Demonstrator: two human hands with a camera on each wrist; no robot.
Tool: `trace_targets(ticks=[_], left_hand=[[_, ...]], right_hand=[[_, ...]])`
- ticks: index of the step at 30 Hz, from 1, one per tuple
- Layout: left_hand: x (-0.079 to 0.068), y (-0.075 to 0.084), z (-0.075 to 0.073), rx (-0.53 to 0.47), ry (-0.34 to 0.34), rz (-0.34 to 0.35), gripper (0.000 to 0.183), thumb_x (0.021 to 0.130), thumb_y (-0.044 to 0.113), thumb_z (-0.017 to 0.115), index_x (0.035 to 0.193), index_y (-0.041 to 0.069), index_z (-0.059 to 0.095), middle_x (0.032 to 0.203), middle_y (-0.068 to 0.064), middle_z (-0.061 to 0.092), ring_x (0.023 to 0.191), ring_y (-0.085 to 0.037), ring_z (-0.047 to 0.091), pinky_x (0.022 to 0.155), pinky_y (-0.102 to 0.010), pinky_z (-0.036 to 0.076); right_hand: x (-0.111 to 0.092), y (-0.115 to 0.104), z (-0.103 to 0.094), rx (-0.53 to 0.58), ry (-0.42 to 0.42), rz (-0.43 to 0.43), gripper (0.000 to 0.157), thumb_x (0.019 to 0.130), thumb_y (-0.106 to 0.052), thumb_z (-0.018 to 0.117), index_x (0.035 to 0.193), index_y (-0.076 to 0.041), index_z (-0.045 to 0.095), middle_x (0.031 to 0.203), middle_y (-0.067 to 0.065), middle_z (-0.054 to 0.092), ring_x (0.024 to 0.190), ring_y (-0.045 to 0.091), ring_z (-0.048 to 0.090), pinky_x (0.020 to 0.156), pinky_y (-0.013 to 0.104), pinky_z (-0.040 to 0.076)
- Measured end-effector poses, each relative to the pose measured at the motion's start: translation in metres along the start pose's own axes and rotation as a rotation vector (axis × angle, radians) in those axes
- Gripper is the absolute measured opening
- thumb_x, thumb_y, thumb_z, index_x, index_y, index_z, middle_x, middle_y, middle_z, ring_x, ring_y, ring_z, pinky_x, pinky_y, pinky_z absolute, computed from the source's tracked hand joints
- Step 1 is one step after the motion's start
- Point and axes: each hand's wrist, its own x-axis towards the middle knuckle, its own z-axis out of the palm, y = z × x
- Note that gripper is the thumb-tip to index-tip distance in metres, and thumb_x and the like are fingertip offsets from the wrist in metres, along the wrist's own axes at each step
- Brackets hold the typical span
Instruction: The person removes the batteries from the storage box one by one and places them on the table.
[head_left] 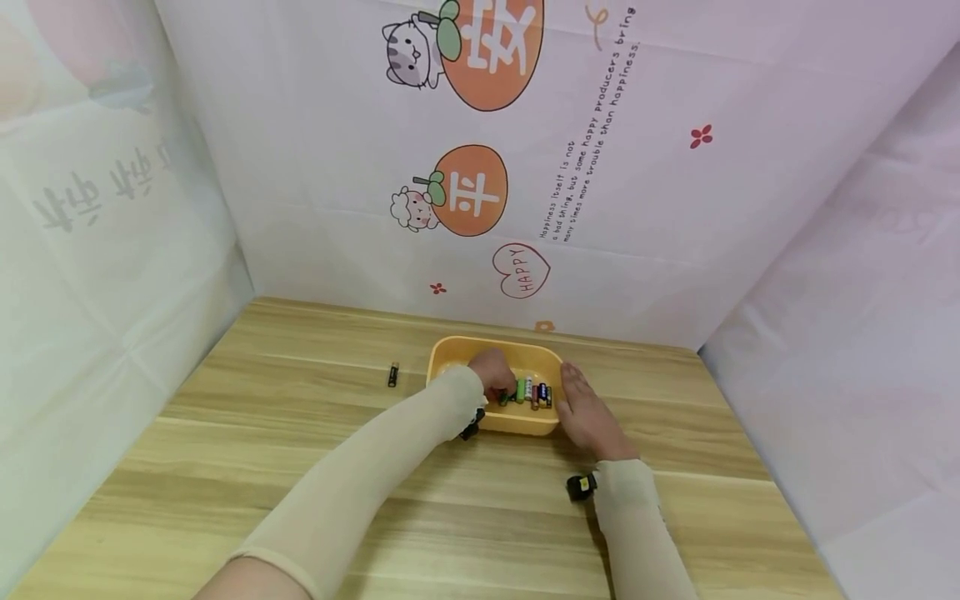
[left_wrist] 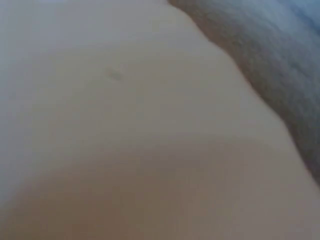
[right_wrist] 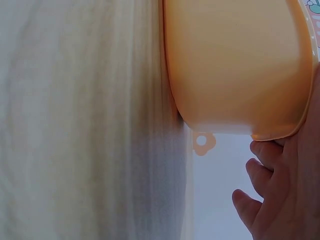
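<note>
Several batteries (head_left: pixel 521 390) side by side in the right part of the yellow basin (head_left: pixel 517 425), one dark battery (head_left: pixel 393 375) apart on the wooden table (head_left: pixel 480 508) to its left; left hand (head_left: pixel 492 371) down inside the basin at the row's left end, fingers bent, any pinch hidden, cannot tell. Right hand (head_left: pixel 589 417) along the basin's right rim, fingers fairly straight, laid against it, not clasping. Risk, as judged: a knuckle brushing the row could roll the round batteries out of line, and a bump on the near rim could slide the basin, since it seems only lightly steadied.
</note>
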Motion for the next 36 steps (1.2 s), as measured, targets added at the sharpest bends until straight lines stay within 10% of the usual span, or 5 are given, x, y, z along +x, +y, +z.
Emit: trace_targets(ticks=[20, 36], left_hand=[[-0.008, -0.01, -0.002, -0.525, -0.055, -0.109, 0.007, 0.079, -0.003, 0.074, 0.079, -0.003, 0.068, 0.074, -0.013, 0.063, 0.063, -0.021, 0.06, 0.063, -0.036, 0.059], [-0.015, -0.008, -0.019, -0.679, -0.154, -0.053, 0.012, 0.09, 0.002, 0.067, 0.1, -0.003, 0.064, 0.1, -0.019, 0.066, 0.082, -0.028, 0.067, 0.077, -0.04, 0.058]], right_hand=[[-0.003, 0.002, 0.004, -0.002, 0.005, -0.001, 0.06, 0.103, -0.017, 0.034, 0.153, 0.003, 0.008, 0.16, 0.019, 0.012, 0.145, 0.035, 0.012, 0.116, 0.049, 0.017], [-0.001, 0.005, 0.004, 0.007, 0.021, -0.011, 0.06, 0.103, -0.017, 0.034, 0.153, 0.003, 0.008, 0.159, 0.02, 0.012, 0.145, 0.036, 0.012, 0.116, 0.051, 0.017]])
